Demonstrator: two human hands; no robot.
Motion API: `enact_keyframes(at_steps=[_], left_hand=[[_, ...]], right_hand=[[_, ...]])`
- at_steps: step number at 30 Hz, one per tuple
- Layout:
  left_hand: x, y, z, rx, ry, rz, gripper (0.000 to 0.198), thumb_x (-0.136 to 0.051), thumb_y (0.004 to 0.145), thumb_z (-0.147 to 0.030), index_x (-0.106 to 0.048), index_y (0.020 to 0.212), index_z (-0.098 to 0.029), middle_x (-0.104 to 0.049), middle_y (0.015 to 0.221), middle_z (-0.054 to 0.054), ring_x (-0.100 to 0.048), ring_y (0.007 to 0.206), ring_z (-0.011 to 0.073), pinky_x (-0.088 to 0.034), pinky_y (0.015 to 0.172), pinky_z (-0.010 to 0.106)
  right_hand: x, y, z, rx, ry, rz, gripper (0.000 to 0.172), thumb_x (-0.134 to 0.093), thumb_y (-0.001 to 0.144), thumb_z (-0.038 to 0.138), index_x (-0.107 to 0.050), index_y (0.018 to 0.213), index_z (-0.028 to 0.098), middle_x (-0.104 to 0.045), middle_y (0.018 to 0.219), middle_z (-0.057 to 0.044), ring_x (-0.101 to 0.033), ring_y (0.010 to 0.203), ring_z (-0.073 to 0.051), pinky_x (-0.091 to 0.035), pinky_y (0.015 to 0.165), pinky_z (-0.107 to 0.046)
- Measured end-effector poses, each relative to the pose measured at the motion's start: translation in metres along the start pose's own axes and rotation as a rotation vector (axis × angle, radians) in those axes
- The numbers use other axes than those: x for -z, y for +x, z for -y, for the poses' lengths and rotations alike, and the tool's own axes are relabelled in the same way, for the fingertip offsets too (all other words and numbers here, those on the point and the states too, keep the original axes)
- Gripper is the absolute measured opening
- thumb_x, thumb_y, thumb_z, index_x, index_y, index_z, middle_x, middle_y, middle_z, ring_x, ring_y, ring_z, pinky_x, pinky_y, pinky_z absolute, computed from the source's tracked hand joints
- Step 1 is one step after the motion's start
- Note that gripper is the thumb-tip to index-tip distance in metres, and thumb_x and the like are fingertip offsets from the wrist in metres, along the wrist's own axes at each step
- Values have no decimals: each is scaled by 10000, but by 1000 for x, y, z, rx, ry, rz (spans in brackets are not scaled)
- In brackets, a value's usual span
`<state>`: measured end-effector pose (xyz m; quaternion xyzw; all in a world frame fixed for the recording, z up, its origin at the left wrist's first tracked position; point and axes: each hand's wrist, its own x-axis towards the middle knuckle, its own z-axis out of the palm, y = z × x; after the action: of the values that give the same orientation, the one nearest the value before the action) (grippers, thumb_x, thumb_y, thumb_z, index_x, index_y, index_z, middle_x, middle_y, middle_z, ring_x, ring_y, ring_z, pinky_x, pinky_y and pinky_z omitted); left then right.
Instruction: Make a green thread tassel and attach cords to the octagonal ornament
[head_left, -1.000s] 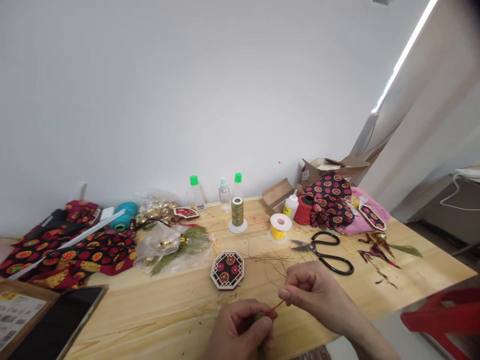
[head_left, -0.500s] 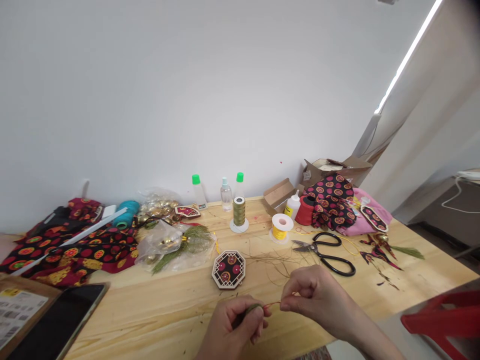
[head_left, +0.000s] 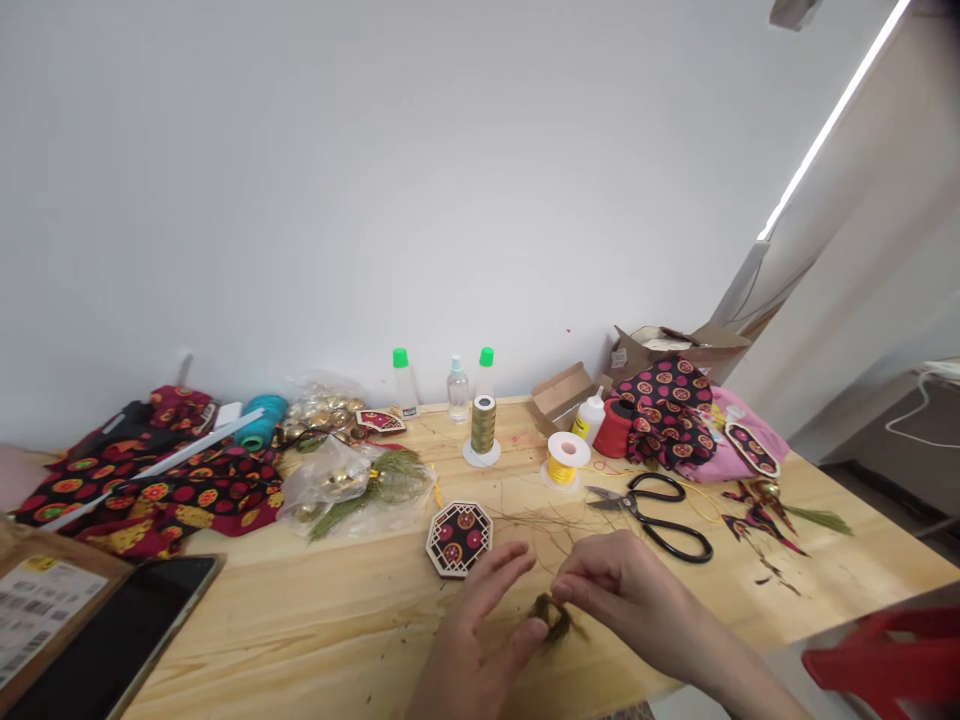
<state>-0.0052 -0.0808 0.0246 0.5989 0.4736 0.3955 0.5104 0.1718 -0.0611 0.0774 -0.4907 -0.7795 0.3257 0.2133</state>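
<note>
My right hand [head_left: 626, 590] is closed in a pinch, and a small looped bundle of olive-green thread [head_left: 556, 622] hangs at its fingertips. The red thread seen on the bundle earlier is hidden or too small to make out. My left hand [head_left: 487, 620] is open, its fingers apart and its thumb at the bundle's left side. Just beyond the left fingers lies an octagonal wood-framed pendant [head_left: 460, 540] with patterned cloth. Black-handled scissors [head_left: 652, 515] lie beyond my right hand, and loose green threads [head_left: 536, 522] are strewn between.
A green thread spool [head_left: 484, 428], a yellow cord spool [head_left: 566, 462] and a glue bottle [head_left: 589, 415] stand farther back. Patterned cloth [head_left: 217, 500] and a bag of golden bells [head_left: 322, 410] are at left. A phone [head_left: 127, 640] lies front left, a red stool [head_left: 885, 660] right.
My left hand has let go of the green bundle and spread its fingers. The bundle now dangles by my right fingertips. The view has shifted slightly.
</note>
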Motion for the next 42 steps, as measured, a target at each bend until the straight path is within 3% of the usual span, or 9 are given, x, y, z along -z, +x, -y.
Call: enact_keyframes(at_steps=[3,10,18,24,30,33,36,38,42], left_hand=[[-5,3,-12,-169,162,-40,245,-584,686,-309,-656,918,-278,-547,1087,68,-450,1032,242,-327,900,370],[-16,7,-25,-141,59,-159,87,-625,656,-255,-709,643,-235,-556,657,59,-481,649,189,-375,599,253],[-7,12,-17,180,-288,-17,143,-632,653,-295,-657,636,-155,-633,606,22,-539,607,145,-404,617,230],[-8,12,-20,301,-623,87,146,-660,640,-260,-639,630,-115,-615,599,21,-513,583,96,-396,610,206],[-9,13,-28,354,-769,130,122,-691,607,-220,-644,631,-110,-616,592,27,-519,561,86,-397,585,195],[-10,13,-28,364,-774,152,114,-681,622,-215,-642,637,-108,-622,600,29,-529,573,85,-397,595,190],[-12,12,-28,380,-771,178,124,-685,614,-224,-637,630,-111,-631,611,36,-545,587,101,-405,606,207],[-12,10,-29,396,-759,166,122,-693,601,-224,-636,628,-120,-635,613,33,-552,593,108,-407,613,213],[-10,10,-33,406,-691,198,132,-701,590,-235,-637,614,-122,-638,604,31,-554,598,110,-399,616,210]], right_hand=[[-3,1,0,-7,-28,-27,332,-448,808,316,-615,591,128,-487,490,25,-368,447,-55,-258,422,-171],[-10,0,-6,18,-3,-63,318,-454,805,332,-635,626,141,-550,544,-4,-425,486,-77,-294,452,-189],[-10,-6,-13,33,61,-165,280,-480,789,336,-659,678,151,-502,529,3,-410,491,-82,-308,470,-192],[-21,-12,-16,-37,202,-231,262,-503,766,332,-658,875,150,-520,499,9,-391,439,-83,-314,423,-187],[-22,-17,-14,71,393,-65,292,-396,839,304,-624,962,170,-633,711,-27,-537,619,-112,-405,578,-201],[-28,-20,-20,34,402,-99,318,-407,827,361,-607,988,173,-577,663,-14,-485,579,-99,-383,551,-204],[-33,-22,-26,-8,406,-118,444,-534,732,424,-533,1099,174,-402,551,43,-357,497,-73,-306,464,-187],[-32,-22,-27,-18,439,-69,492,-576,703,405,-499,1134,180,-304,528,69,-283,467,-59,-241,426,-176],[-25,-19,-23,-52,478,63,377,-597,701,343,-569,1041,182,-233,499,87,-214,438,-43,-164,393,-175]])
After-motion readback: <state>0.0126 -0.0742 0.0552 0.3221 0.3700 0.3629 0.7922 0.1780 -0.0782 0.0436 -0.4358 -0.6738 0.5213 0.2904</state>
